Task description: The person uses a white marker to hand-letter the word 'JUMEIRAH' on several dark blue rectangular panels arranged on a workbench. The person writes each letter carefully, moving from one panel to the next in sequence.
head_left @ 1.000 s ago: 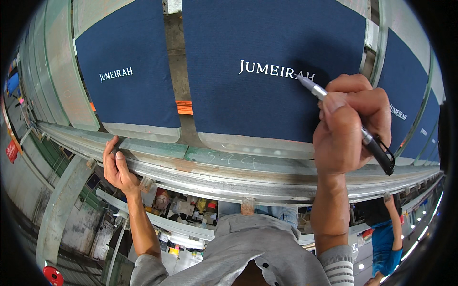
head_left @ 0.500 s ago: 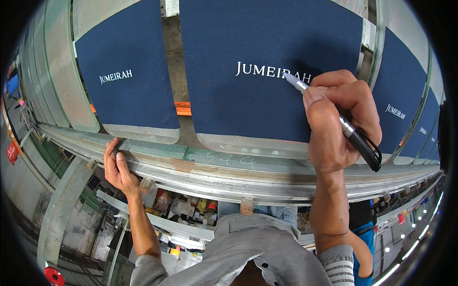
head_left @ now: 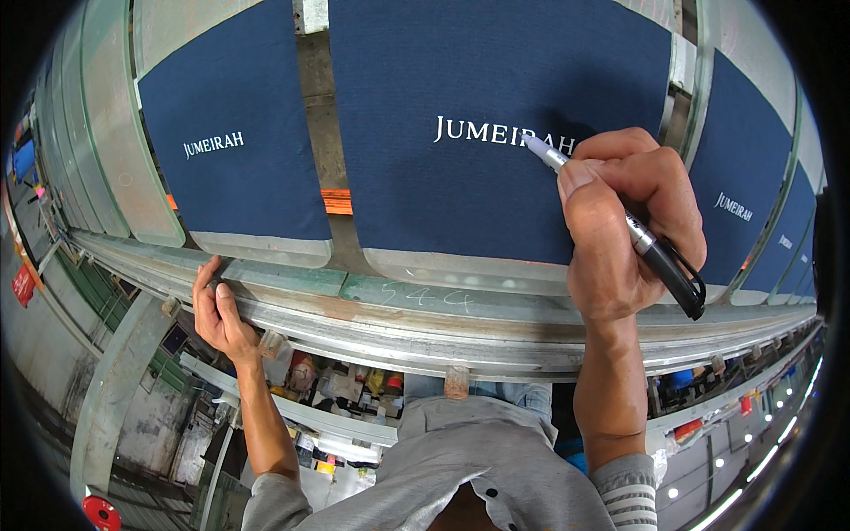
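Pinching pen (head_left: 550,154) in right hand (head_left: 611,232), pointing it slantwise forward-left at blue cloth (head_left: 452,199); curling left hand (head_left: 223,320), cannot tell whether gripping.

From my end I see a shelf (head_left: 350,428) beneath the long metal-edged desk (head_left: 522,356), crowded with small containers (head_left: 393,381). At lower left I make out a stained, whitish wall (head_left: 193,456) and a green ribbed panel (head_left: 86,288); at lower right, bright strip lights (head_left: 725,508) and smaller round lights (head_left: 673,493) glow.
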`<act>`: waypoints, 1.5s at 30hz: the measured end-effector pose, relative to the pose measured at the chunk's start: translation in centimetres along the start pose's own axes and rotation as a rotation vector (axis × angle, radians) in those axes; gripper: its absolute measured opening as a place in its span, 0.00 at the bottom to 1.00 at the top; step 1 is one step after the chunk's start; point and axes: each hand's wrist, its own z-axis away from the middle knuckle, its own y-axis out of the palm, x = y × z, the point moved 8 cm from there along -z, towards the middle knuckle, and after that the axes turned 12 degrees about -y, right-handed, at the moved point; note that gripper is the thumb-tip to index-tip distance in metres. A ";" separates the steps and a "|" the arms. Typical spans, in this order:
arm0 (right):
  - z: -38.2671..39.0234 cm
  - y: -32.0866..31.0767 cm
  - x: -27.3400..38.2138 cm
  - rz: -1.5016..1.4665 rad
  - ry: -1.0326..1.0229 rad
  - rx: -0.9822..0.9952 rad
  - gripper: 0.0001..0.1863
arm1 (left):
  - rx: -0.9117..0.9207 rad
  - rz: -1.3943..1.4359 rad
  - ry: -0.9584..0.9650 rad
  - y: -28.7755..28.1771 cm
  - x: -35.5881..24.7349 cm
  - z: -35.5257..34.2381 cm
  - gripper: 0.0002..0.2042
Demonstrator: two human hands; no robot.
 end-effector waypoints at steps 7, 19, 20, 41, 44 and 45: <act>0.1 0.0 0.0 0.000 0.021 0.009 0.05 | -0.006 0.005 0.000 0.0 0.1 0.1 0.13; 0.0 0.0 -0.2 0.015 0.046 0.015 0.05 | -0.011 -0.004 0.001 0.0 0.0 0.0 0.14; 0.0 0.0 -0.1 0.018 0.053 0.020 0.05 | -0.008 -0.005 0.003 0.0 0.0 0.0 0.14; 0.0 0.0 -0.1 0.008 0.057 0.033 0.05 | -0.013 -0.003 0.033 0.1 -0.7 0.0 0.13; 0.0 0.1 -0.2 0.012 0.074 0.036 0.05 | -0.012 0.003 0.052 0.0 -0.6 0.0 0.14; 0.0 0.0 -0.2 0.012 0.072 0.036 0.05 | -0.014 0.005 0.056 0.0 -0.4 0.0 0.15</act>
